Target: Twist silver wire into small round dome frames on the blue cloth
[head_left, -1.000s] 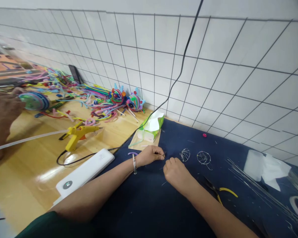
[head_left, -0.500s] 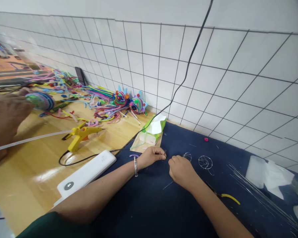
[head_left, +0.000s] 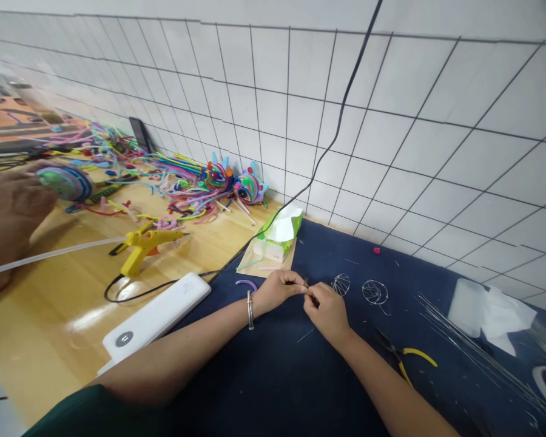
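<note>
Fine wire pinched between two hands above the dark cloth

The fine wire sits, as far as it can be made out, where the fingertips meet, to the left of the two round wire frames. The left hand has thumb and forefinger closed narrowly on it; the right hand, fingers curled, appears to pinch it from the other side. Both are near the middle of the dark cloth.

For work this small, a good way would be to let one hand steady the wire close to the bend while the other turns it in short, even moves, the tips gripping lightly so it does not kink or spring away. The pliers, lying to the right, might suit any spot too stiff for fingers.

The fingers hide nearly all of the wire, so its length, its shape and whether its ends join cannot be told. The right hand's inner grip is partly covered too. At the far left, a co-worker's hand is blurred, and the arm behind it is cut off by the edge.
</note>
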Tool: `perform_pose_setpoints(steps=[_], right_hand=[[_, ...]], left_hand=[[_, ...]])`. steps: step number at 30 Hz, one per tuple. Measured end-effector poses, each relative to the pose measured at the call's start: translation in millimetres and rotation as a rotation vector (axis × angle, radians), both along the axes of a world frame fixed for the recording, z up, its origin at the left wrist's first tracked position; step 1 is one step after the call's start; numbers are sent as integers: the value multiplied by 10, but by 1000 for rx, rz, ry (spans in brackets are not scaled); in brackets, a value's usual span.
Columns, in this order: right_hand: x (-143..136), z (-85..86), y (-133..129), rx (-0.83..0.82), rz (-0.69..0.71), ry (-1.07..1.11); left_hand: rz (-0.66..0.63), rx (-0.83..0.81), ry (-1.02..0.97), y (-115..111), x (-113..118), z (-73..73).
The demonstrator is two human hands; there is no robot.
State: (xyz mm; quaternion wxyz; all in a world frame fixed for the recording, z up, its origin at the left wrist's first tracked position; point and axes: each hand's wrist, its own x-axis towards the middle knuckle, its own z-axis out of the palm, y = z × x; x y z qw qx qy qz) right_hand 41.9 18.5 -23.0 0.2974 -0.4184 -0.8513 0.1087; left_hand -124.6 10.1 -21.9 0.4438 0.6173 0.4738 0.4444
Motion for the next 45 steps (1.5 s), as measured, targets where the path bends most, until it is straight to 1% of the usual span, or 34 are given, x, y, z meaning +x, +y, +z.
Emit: perform_pose_setpoints(steps=[4,6,10,13,18,27,37,40,45], right_hand=[[-2,-3,-42,13,-17,-39],[11,23,-60,0,-12,-89],[68,98,-71,-35,-10,-165],[106,161,-57,-69,-15,-137],[107,224,-40,-121,9,-19],[54,238,-55,-163,58,154],[-7,222,-1,-131,74,178],[-4,223,2,-135,79,188],[-3,211,-9,-150,77,217]], left_hand=[[86,117,125,-43,41,35],[90,151,177,-48,41,49],[-12,111,261,-19,0,48],[-68,70,286,5,-36,40],[-90,50,286,11,-58,43],[-120,50,246,31,-79,-5],[-130,-2,159,65,-109,-52],[-117,-8,149,61,-107,-55],[-129,-5,107,59,-103,-52]])
